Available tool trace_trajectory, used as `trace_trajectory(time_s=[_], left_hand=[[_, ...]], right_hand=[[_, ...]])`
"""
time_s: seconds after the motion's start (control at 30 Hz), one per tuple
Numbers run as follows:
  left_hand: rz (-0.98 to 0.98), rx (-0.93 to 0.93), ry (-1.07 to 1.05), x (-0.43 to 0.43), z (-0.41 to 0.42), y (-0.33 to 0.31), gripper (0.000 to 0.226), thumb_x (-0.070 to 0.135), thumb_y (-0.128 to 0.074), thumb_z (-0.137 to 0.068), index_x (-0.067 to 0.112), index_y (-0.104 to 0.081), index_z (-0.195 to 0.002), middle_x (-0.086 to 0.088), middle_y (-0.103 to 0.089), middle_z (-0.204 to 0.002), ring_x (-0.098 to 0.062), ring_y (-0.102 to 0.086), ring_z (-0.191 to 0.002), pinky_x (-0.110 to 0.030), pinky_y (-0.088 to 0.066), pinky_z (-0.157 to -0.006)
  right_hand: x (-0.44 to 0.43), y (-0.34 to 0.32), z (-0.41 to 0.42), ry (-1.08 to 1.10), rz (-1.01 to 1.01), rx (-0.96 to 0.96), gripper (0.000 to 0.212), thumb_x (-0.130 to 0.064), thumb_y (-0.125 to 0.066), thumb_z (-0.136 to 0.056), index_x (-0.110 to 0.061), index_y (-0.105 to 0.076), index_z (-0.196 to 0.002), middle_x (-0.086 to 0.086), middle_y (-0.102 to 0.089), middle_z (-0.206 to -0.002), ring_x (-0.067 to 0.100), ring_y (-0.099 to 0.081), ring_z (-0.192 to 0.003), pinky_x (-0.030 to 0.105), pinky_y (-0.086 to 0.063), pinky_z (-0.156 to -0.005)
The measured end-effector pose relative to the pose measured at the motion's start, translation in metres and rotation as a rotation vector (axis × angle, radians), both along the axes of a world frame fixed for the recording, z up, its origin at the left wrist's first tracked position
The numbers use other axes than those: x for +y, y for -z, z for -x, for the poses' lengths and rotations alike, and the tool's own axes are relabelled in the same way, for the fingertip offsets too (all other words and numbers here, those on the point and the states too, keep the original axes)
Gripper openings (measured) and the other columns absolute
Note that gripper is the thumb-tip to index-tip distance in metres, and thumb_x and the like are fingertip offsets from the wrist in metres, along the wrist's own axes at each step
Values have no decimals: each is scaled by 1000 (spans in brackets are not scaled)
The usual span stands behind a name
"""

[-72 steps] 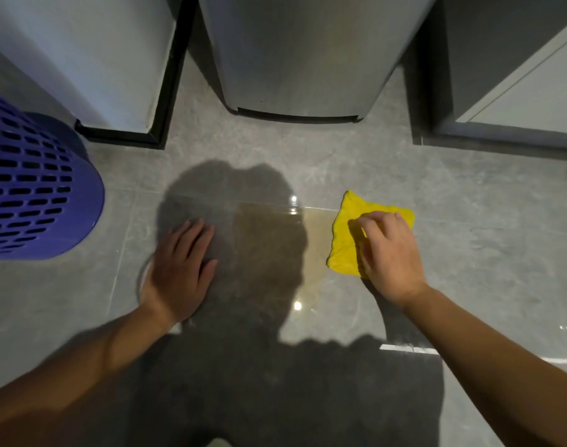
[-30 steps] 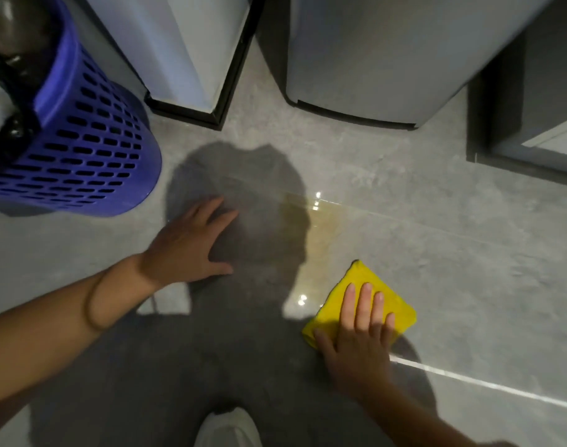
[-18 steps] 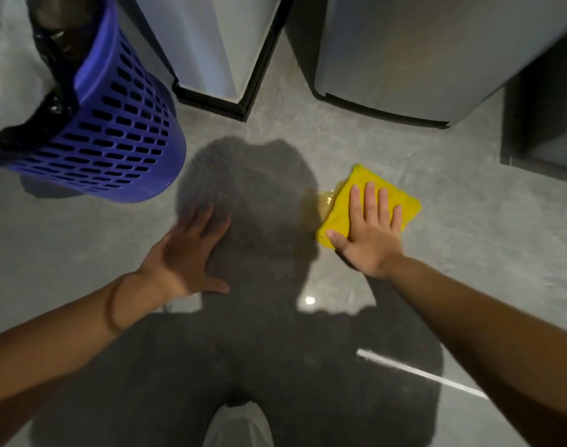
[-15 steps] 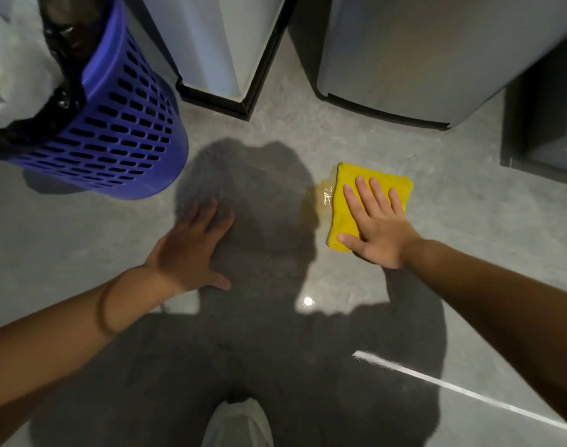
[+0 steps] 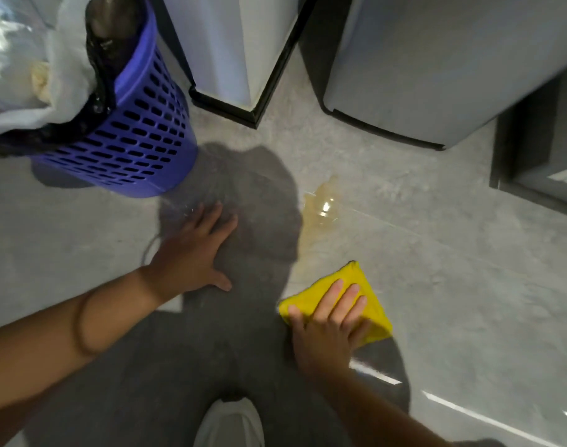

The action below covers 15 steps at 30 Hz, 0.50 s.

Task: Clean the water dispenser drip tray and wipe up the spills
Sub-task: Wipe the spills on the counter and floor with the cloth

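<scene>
Head view: our right hand point(image 5: 329, 330) presses flat, fingers spread, on the folded yellow cloth point(image 5: 371, 304) on the grey floor point(image 5: 453, 285), grasping nothing. The yellowish spill point(image 5: 319, 209) lies beyond the cloth, apart from it. Our left hand point(image 5: 192, 256) rests splayed, palm down, near the blue basket point(image 5: 137, 140).

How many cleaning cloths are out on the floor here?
1. A single yellow cloth lies flat on the grey floor tiles, pressed under the right hand, nearer the person than the yellowish spill. Others could be hidden in the purple basket.
</scene>
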<state>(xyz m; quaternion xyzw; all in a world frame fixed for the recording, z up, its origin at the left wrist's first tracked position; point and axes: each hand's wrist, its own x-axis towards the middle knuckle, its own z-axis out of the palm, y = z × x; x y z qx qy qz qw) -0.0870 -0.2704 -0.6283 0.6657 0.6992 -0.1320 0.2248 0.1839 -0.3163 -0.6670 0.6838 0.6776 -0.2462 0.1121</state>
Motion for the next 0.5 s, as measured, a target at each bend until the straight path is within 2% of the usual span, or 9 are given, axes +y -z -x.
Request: trace_trajectory(time_s=[0.07,0.17,0.2,0.27,0.37,0.5], left_hand=[[0,-15,-14,0,1,2,142,80,-81,-47,33,-14,-163,-9,-5,-174,-42,-7,-157,-61,-29,-121],[-13,-29,-32,-2,3,4,142,79,-82,-47,36,-13,-163,-6,-4,-174,-39,-7,-158,-59,-30,-121],[-22,-25,-30,-3,3,4,142,79,-83,-47,35,-14,-163,-6,-5,-174,-39,-9,-158,-58,-30,-121],[-29,-11,-20,-2,3,4,142,78,-83,-46,34,-16,-163,-8,-7,-174,-41,-12,-157,-57,-28,-121],[-8,1,-9,0,2,3,143,78,-83,-48,33,-12,-164,-9,-3,-174,-42,-7,-157,-56,-24,-123],[7,-7,-19,0,1,2,142,77,-83,-50,34,-8,-164,-7,3,-174,-40,-1,-158,-55,-23,-123]], right_hand=[[30,-1,39,127,-39,30,96,-69,-40,-90,-1,-35,-157,31,-32,-161,54,-34,-146,72,-30,-111],[98,11,66,238,8,102,105,-75,-42,-91,-16,4,-164,16,9,-172,40,9,-158,63,4,-123],[120,16,67,266,-7,113,106,-76,-42,-91,-18,9,-164,13,15,-172,37,16,-157,62,10,-122],[162,20,66,273,-30,112,108,-77,-42,-90,-20,11,-164,11,18,-172,35,19,-157,61,13,-121],[211,21,56,99,-6,73,108,-78,-41,-89,-21,14,-163,9,22,-171,34,23,-156,61,14,-120],[267,14,28,-365,-8,24,104,-76,-43,-91,-27,14,-163,5,23,-171,29,23,-157,57,12,-122]])
